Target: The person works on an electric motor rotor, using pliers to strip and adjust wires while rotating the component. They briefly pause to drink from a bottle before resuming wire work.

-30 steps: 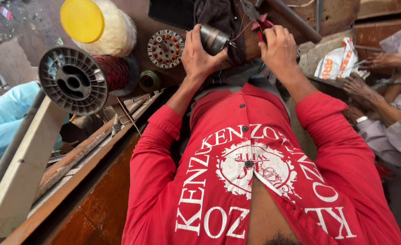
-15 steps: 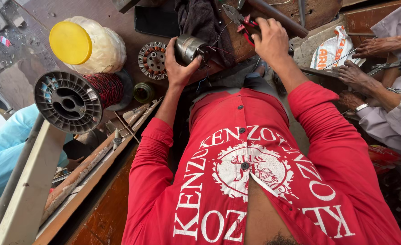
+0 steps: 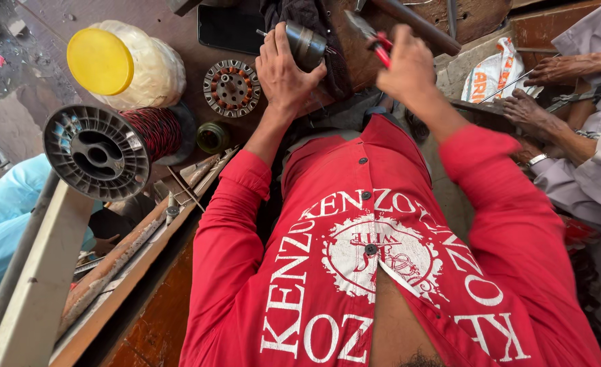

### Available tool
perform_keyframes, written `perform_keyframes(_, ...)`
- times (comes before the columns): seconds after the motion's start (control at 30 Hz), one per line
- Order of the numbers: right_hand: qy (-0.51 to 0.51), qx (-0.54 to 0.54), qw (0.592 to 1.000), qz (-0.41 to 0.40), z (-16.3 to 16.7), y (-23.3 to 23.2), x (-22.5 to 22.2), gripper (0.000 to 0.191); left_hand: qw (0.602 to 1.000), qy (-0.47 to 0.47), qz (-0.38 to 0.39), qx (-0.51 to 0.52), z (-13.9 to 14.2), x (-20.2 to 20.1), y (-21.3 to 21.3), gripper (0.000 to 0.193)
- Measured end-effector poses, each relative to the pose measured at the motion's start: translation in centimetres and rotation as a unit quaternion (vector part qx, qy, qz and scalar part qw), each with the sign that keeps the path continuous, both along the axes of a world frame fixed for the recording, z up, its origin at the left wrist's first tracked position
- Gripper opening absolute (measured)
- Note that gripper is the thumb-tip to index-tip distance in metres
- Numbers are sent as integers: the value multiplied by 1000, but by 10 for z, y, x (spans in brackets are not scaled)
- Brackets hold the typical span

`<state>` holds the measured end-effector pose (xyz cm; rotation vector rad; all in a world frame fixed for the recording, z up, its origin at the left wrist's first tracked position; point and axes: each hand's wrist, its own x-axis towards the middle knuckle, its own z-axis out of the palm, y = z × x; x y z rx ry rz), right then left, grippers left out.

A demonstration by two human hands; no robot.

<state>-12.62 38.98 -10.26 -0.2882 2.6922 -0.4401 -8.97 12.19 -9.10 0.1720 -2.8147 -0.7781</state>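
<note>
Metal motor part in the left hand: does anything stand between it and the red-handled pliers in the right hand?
Nothing visible does. The pliers sit just right of the metal motor part, apart from it, with only dark cloth behind.

Both arms reach forward, left hand [image 3: 283,71] and right hand [image 3: 405,68] clenched.

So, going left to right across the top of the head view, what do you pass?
Yellow-lidded jar → round copper-wound stator → left hand gripping a metal cylinder → right hand holding red-handled pliers → printed bag → another person's hands.
</note>
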Motion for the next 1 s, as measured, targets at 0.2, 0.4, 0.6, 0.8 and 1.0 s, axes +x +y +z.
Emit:
perform_keyframes(0.2, -52, -161, 985, -27, -4, 56, 73, 42, 1000, 25, 6, -11, -22, -4, 5, 111)
perform_keyframes(0.4, 110, -60, 992, 3, 10, 58, 76, 56, 989, -1, -46, 142, -33, -7, 1, 107)
perform_keyframes(0.6, 127, -64, 986, 92, 39, 34, 60, 58, 981, 36, -28, 191, -18, -5, 10, 99)
perform_keyframes(0.8, 102, -109, 983, 103, 68, 23, 62, 56, 972, 170, -68, 150, 13, 4, 5, 105)
perform_keyframes(1.0, 37, -190, 977, 89, 96, 10, 61, 54, 964, 188, -81, 167, 36, 9, -7, 103)
